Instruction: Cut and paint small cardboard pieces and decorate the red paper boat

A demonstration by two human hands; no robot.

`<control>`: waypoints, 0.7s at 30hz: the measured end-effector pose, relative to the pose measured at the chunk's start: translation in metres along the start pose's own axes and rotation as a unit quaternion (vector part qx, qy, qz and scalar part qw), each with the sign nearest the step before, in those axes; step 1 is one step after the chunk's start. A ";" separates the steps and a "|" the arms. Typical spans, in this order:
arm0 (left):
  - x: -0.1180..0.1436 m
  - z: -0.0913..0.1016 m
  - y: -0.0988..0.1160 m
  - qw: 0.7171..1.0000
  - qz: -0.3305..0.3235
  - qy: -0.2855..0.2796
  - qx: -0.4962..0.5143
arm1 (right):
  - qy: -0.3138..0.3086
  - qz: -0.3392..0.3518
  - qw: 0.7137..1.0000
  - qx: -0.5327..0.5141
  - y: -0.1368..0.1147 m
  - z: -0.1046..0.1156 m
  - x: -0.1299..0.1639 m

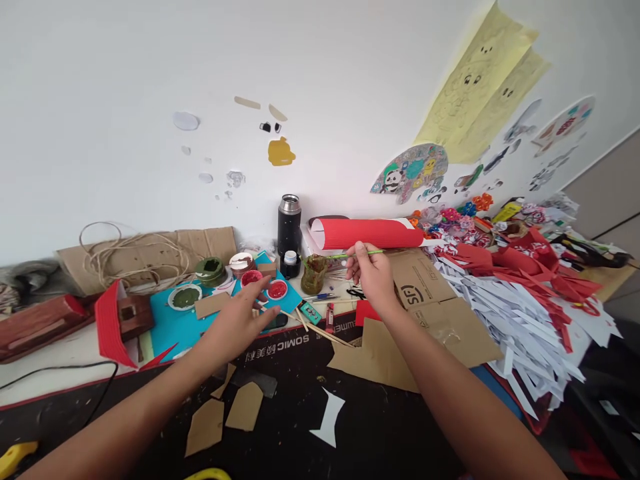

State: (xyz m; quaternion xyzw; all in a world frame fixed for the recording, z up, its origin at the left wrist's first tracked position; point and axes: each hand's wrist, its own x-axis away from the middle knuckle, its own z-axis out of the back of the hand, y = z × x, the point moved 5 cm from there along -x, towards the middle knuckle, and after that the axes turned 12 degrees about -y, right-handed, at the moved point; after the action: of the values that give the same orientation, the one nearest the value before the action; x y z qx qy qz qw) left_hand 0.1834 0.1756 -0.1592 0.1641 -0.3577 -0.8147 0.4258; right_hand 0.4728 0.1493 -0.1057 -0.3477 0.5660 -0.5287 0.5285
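Note:
My right hand (371,270) pinches a thin green paintbrush (345,255). The brush points left, its tip at the mouth of a murky, paint-stained jar (313,275); I cannot tell whether the tip is inside. Fingers apart, my left hand (246,317) reaches over the blue sheet (167,327), with nothing visible in it. Just beyond its fingers are a lid of red paint (277,289) and a second red paint pot (250,278), partly hidden. Green paint fills a lid (185,297) to the left, near a green paint jar (210,271).
A black flask (289,227) stands by the wall, beside a red corrugated roll (370,233). Cardboard (440,307) lies right, before heaped white paper strips (520,327). Cardboard cutouts (245,405) and a white scrap (329,418) lie on the black mat. A red-roofed cardboard model (117,323) sits left.

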 end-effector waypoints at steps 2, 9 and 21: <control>-0.025 -0.011 0.001 1.000 0.005 -0.011 0.015 | -0.008 -0.007 1.000 0.008 0.001 -0.004 -0.002; -0.077 -0.044 0.012 0.998 -0.011 -0.003 0.058 | -0.028 -0.022 0.999 -0.009 0.004 -0.011 -0.002; -0.072 -0.003 0.086 0.970 -0.202 0.055 -0.119 | -0.043 -0.001 0.999 0.019 0.004 -0.013 0.003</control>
State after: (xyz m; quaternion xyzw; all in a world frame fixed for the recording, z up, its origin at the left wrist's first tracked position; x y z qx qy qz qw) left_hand 0.2766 0.1995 -0.1016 0.2259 -0.1932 -0.9104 0.2879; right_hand 0.4608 0.1506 -0.1114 -0.3605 0.5323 -0.5242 0.5585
